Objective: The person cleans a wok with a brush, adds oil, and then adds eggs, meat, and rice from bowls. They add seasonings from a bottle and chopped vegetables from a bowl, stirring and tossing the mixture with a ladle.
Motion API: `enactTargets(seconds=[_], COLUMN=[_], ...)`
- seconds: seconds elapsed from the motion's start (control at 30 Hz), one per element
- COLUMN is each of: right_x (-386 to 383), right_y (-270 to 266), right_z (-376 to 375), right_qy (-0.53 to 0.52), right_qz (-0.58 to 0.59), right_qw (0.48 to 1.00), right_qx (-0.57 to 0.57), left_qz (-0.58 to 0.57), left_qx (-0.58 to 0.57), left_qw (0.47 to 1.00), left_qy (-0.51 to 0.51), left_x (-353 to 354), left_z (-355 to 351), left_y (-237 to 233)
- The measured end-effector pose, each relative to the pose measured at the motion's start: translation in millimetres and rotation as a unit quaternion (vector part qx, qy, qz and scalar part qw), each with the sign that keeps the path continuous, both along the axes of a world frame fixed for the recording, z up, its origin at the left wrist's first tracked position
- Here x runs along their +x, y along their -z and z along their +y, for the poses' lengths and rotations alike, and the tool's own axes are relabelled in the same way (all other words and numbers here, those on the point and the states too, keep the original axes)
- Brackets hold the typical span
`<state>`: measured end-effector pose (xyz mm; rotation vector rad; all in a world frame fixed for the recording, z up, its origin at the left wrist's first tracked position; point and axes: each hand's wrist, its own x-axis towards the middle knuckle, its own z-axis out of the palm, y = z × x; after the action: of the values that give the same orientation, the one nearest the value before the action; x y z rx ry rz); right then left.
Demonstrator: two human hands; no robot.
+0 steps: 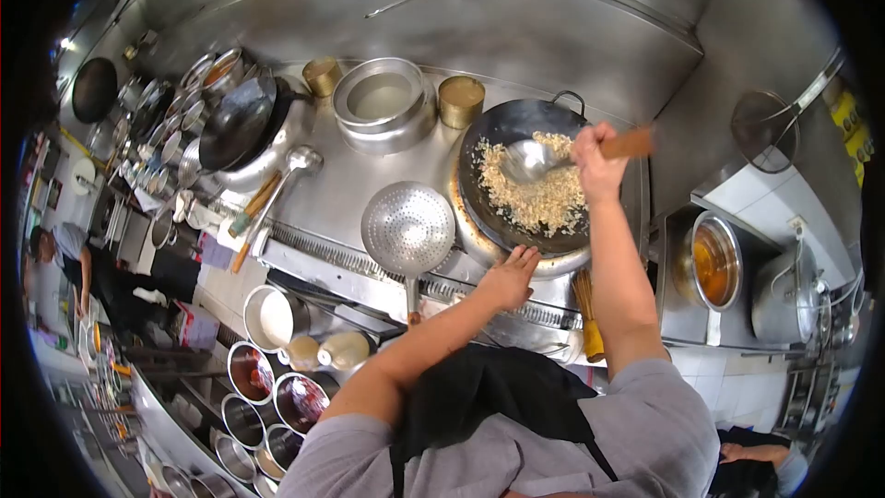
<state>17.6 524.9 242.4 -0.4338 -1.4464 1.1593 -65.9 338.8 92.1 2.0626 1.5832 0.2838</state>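
Note:
Pale chopped food [544, 198] lies spread in a black wok [498, 124] on the stove. My right hand [597, 159] is wrapped round the wooden handle [629, 143] of a metal ladle [527, 161], whose bowl rests among the food. At the wok's near rim is my left hand [510, 277], its fingers spread and touching the edge. I cannot make out a cloth or anything else under it. A perforated strainer [408, 226] lies just left of the wok.
Behind stand a metal pot [383, 106] and two brass-coloured tins. Left are another ladle [302, 161] and stacked woks [241, 124]. A bamboo brush [588, 314] is near my right forearm. Right is a bowl of orange liquid [712, 263]. Other people [69, 244] stand far left and lower right.

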Motion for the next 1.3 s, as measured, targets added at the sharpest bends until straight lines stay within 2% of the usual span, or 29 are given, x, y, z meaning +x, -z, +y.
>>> enactTargets(seconds=[0.03, 0.07, 0.1, 0.13, 0.23, 0.27, 0.3, 0.33, 0.37, 0.43, 0.47, 0.53, 0.63, 0.67, 0.7, 0.8, 0.9, 0.97, 1.03, 1.07, 1.1, 1.13, 1.17, 1.23, 1.3], right_x=[3.7, 6.7, 16.2, 23.7, 51.6, 72.4, 79.4, 86.7, 81.3, 69.0, 63.2, 80.3, 107.8, 118.3, 117.9, 98.2, 81.6, 73.5, 68.2, 49.4, 30.4, 42.7, 50.8, 58.4, 64.3], right_y=[19.9, 49.3, 52.5, 52.5, -6.9, 8.5, 16.5, 24.4, 40.8, 98.9, 73.2, 55.6, 37.3, 36.3, 37.5, 50.9, 64.5, 69.4, 72.4, 109.9, 150.2, 137.5, 128.6, 126.8, 127.0], right_z=[1.3, 9.5, 14.2, 23.3, 6.6, 17.2, 21.7, 26.5, 43.1, 78.2, 53.7, 77.9, 67.5, 66.8, 50.6, -14.9, -83.8, -132.5, -181.8, -159.2, -132.6, -169.1, -203.1, -245.8, -279.6], right_qy=[-0.025, -0.075, -0.089, 0.012, 0.139, 0.044, -0.121, -0.301, -0.334, -0.288, -0.124, -0.117, -0.030, -0.018, 0.006, 0.050, 0.082, 0.108, 0.119, 0.060, -0.001, 0.003, 0.007, 0.006, 0.000], right_qz=[0.036, 0.034, 0.032, -0.055, -0.214, -0.077, 0.056, 0.168, 0.109, 0.018, -0.035, -0.076, -0.064, -0.180, -0.196, -0.270, -0.351, -0.417, -0.463, -0.333, -0.210, -0.317, -0.363, -0.406, -0.433], right_qw=[0.998, 0.996, 0.995, 0.998, 0.967, 0.991, 0.988, 0.935, 0.935, 0.958, 0.992, 0.989, 0.997, 0.967, 0.952, 0.909, 0.844, 0.781, 0.719, 0.757, 0.761, 0.769, 0.776, 0.785, 0.790], right_qx=[0.044, 0.039, 0.031, 0.026, -0.015, -0.104, -0.078, -0.080, 0.047, -0.009, -0.013, -0.052, 0.001, 0.178, 0.235, 0.315, 0.397, 0.453, 0.504, 0.558, 0.614, 0.554, 0.515, 0.468, 0.433], left_qz=[-0.003, -0.034, -0.062, -0.058, -0.099, -0.113, -0.091, -0.089, -0.092, -0.063, -0.048, -0.023, -0.008, -0.018, -0.028, -0.079, -0.128, -0.095, -0.108, -0.078, -0.048, -0.038, -0.026, -0.091, -0.097], left_qx=[-0.003, 0.038, 0.077, 0.144, 0.177, 0.189, 0.182, 0.142, 0.102, 0.071, 0.064, 0.058, -0.013, -0.018, -0.022, -0.051, -0.007, 0.076, 0.137, 0.156, 0.174, 0.200, 0.227, 0.331, 0.392], left_qw=[1.000, 0.998, 0.994, 0.986, 0.968, 0.957, 0.944, 0.941, 0.935, 0.913, 0.893, 0.852, 0.698, 0.664, 0.629, 0.582, 0.523, 0.473, 0.393, 0.364, 0.335, 0.286, 0.240, 0.098, 0.001], left_qy=[-0.010, -0.024, -0.042, -0.068, -0.146, -0.189, -0.259, -0.293, -0.326, -0.398, -0.442, -0.520, -0.716, -0.748, -0.776, -0.807, -0.843, -0.873, -0.903, -0.915, -0.925, -0.936, -0.943, -0.934, -0.915], left_x=[2.8, 3.1, 3.8, 4.3, 0.5, 1.9, 4.0, 11.3, 22.8, 50.6, 67.7, 100.1, 157.9, 174.5, 190.3, 224.7, 239.6, 242.6, 245.3, 248.4, 253.3, 260.6, 266.0, 278.3, 294.2], left_z=[1.1, 0.9, -4.6, -16.1, -82.0, -113.4, -148.7, -184.6, -222.1, -294.1, -328.4, -390.2, -460.0, -482.3, -502.4, -541.7, -583.0, -624.0, -679.8, -712.6, -746.9, -782.5, -821.5, -910.8, -991.8], left_y=[5.7, 16.6, 16.8, 17.1, 13.8, 21.8, 30.7, 41.7, 52.1, 63.6, 66.0, 65.0, 58.1, 67.1, 79.5, 93.3, 101.5, 91.9, 67.8, 57.3, 51.1, 50.3, 48.7, 58.1, 50.7])
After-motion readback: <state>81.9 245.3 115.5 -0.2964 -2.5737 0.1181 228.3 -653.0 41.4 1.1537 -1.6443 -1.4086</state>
